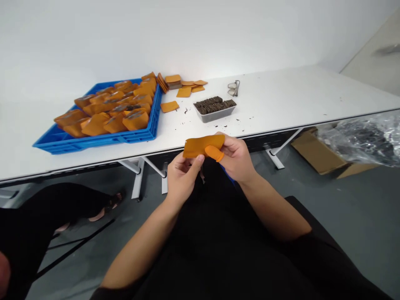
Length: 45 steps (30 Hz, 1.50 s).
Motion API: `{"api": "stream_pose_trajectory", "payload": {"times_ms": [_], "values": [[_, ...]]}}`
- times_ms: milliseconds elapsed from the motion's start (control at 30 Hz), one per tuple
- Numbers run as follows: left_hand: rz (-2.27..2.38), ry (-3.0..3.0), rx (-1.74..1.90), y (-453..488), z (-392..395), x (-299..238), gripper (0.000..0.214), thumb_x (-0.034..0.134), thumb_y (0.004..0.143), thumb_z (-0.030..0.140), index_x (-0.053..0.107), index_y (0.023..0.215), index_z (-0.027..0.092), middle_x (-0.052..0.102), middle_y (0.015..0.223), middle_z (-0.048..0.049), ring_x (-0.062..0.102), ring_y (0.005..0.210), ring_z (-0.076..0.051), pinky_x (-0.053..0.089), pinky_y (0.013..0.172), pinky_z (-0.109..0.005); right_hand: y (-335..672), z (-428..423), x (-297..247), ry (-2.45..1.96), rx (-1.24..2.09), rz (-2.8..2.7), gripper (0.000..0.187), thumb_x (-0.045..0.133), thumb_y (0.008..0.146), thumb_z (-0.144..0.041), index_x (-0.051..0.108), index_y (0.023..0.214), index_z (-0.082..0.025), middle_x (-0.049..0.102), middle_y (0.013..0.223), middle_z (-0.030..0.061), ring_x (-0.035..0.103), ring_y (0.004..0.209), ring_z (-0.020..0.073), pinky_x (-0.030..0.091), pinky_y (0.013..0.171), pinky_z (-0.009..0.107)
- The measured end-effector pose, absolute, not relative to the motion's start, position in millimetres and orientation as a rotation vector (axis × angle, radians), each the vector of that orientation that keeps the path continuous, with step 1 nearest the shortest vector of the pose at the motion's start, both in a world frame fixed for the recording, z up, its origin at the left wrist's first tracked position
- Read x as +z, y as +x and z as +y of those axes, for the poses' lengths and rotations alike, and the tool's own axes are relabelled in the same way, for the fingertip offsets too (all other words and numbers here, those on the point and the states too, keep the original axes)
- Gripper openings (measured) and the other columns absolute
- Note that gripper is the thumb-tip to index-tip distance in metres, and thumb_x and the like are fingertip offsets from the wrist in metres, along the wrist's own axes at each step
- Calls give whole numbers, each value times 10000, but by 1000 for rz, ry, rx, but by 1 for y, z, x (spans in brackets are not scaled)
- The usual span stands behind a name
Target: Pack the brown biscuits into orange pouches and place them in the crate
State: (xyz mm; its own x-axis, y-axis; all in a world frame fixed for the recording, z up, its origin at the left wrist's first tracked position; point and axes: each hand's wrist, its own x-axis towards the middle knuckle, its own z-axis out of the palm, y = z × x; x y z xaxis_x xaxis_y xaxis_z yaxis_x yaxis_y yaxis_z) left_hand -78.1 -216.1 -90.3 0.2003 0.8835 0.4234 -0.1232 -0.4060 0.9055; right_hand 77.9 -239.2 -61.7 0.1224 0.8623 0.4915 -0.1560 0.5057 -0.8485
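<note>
Between my two hands I hold an orange-brown leather-like piece (pixel 200 146) just in front of the table edge. My left hand (pixel 183 177) pinches its lower left part, thumb on the near face. On the other end my right hand (pixel 237 158) grips it, with an orange finger cot (pixel 214 153) on the thumb pressed against its face. The fingers behind the piece are mostly hidden. Beyond my hands, a grey tray (pixel 215 116) of tightly packed dark brown flat pieces (pixel 212 105) stands on the table.
A blue crate (pixel 125 137) full of orange-brown pieces stands on the left of the white table (pixel 281 96). Loose pieces (pixel 183 91), glasses (pixel 233 88) and dark scraps lie further back. A seated person's legs (pixel 78 200) are at left; a cardboard box (pixel 321 154) with plastic is at right.
</note>
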Motion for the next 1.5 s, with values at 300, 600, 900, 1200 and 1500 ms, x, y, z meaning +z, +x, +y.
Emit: {"api": "stream_pose_trajectory", "payload": {"times_ms": [300, 600, 900, 1200, 1500], "values": [[707, 2042, 1467, -85, -177, -84, 794, 943, 738, 269, 560, 1434, 258, 582, 1440, -110, 625, 1257, -238, 545, 971, -348, 80, -215, -79, -840, 689, -1059, 499, 979, 762, -378, 508, 708, -222, 467, 710, -77, 407, 656, 91, 354, 621, 273], [314, 2430, 1252, -59, -128, -55, 574, 759, 892, 196, 540, 1423, 210, 702, 1393, -122, 695, 1323, -228, 575, 1147, -373, 77, -193, -74, -778, 809, -1005, 558, 1014, 687, -247, 460, 658, -198, 477, 691, -89, 369, 623, 62, 315, 581, 240], [162, 2735, 1000, -39, -74, -31, 402, 616, 898, 247, 549, 1277, 133, 738, 1230, -114, 751, 1131, -219, 619, 935, -308, 110, -167, -79, -737, 964, -1028, 388, 956, 751, -126, 592, 836, -229, 560, 816, -81, 471, 740, 71, 422, 704, 215], [210, 2574, 926, -24, -56, -44, 459, 517, 772, 269, 515, 1220, 170, 717, 1035, -45, 713, 810, -141, 562, 658, -243, 171, -171, -76, -758, 1007, -1318, 387, 928, 852, -366, 760, 1172, -230, 683, 1051, 40, 630, 939, 161, 564, 871, 322], [230, 2353, 698, -33, -55, -56, 418, 537, 706, 250, 536, 1122, 221, 707, 956, -20, 693, 742, -157, 587, 648, -289, 182, -170, -53, -959, 257, -1772, 313, 755, 899, -34, 772, 1139, -234, 749, 1276, 87, 736, 1129, 187, 658, 947, 363]]}}
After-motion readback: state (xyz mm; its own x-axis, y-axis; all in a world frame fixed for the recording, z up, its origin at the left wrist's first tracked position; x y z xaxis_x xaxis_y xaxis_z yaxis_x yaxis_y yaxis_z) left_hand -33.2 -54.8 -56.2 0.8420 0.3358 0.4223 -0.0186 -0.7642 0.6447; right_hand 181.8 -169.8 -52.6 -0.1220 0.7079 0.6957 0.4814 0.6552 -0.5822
